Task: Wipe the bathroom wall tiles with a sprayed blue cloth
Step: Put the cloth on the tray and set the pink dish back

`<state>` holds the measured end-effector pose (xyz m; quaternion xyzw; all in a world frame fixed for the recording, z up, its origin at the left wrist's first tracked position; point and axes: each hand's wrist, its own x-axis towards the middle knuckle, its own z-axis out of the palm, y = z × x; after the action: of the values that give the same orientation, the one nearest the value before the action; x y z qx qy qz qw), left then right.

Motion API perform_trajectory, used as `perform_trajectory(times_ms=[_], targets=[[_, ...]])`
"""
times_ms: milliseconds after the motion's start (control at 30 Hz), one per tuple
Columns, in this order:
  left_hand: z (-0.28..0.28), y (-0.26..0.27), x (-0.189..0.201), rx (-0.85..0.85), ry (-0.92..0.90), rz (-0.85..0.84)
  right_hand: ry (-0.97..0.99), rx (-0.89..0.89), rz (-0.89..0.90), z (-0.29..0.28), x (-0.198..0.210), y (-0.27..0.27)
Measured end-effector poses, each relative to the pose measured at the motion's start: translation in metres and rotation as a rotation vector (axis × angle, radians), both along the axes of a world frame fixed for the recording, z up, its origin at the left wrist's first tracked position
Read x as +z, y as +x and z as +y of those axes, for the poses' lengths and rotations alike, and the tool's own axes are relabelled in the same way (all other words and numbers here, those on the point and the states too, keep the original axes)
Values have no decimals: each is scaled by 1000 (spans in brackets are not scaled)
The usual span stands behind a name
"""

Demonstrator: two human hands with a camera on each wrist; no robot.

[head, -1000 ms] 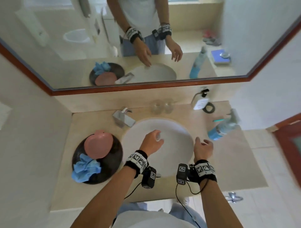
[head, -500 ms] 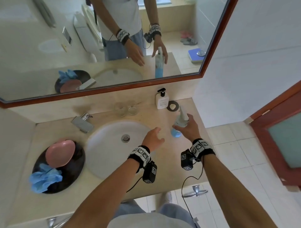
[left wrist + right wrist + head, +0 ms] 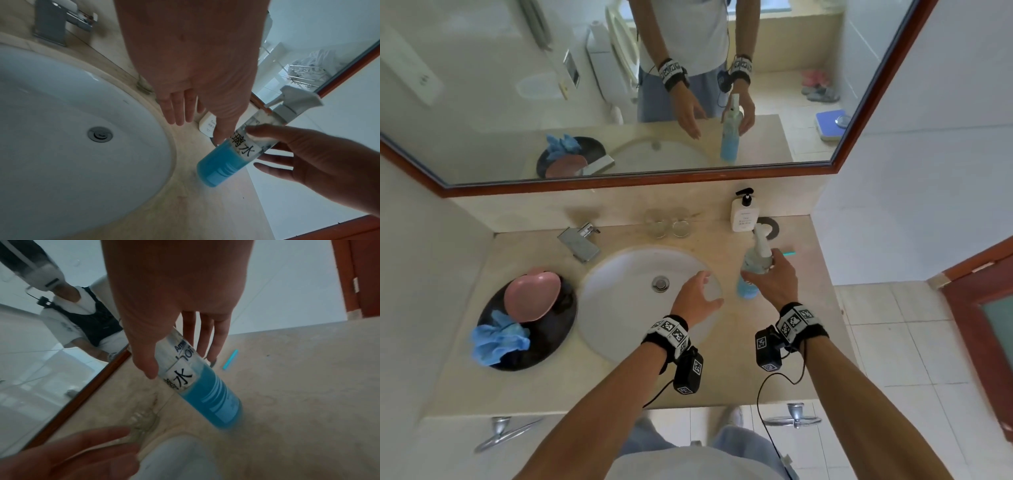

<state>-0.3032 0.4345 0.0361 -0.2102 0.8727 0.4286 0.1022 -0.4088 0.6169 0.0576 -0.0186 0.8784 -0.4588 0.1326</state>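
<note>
The blue cloth (image 3: 496,339) lies crumpled on a dark round plate (image 3: 530,359) at the counter's left, away from both hands. My right hand (image 3: 768,274) grips a spray bottle (image 3: 751,274) of blue liquid, thumb on one side and fingers on the other (image 3: 150,363). The bottle (image 3: 224,155) stands tilted, its base close to the counter right of the sink. My left hand (image 3: 698,298) hovers over the sink's right rim with straight fingers (image 3: 174,110), holding nothing, just left of the bottle. White wall tiles (image 3: 914,178) rise right of the mirror.
A white sink (image 3: 626,308) fills the middle of the beige counter (image 3: 784,363). Also there: a pink bowl (image 3: 532,296) on the plate, a chrome faucet (image 3: 580,241), two glasses (image 3: 667,224), a soap dispenser (image 3: 744,212) and a teal stick (image 3: 789,254). A wooden door (image 3: 989,308) stands at right.
A second ago the bottle lay on its side, untouched. My right hand took hold of it and raised it. My left hand moved right, from over the basin to its right rim.
</note>
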Motion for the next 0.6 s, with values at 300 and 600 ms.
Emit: perform_trajectory(times_ms=[300, 600], targets=[[-100, 72, 6, 270, -38, 219, -242, 313, -131, -152, 44, 58], [-241, 197, -2, 538, 43, 275, -226, 522, -177, -319, 29, 153]])
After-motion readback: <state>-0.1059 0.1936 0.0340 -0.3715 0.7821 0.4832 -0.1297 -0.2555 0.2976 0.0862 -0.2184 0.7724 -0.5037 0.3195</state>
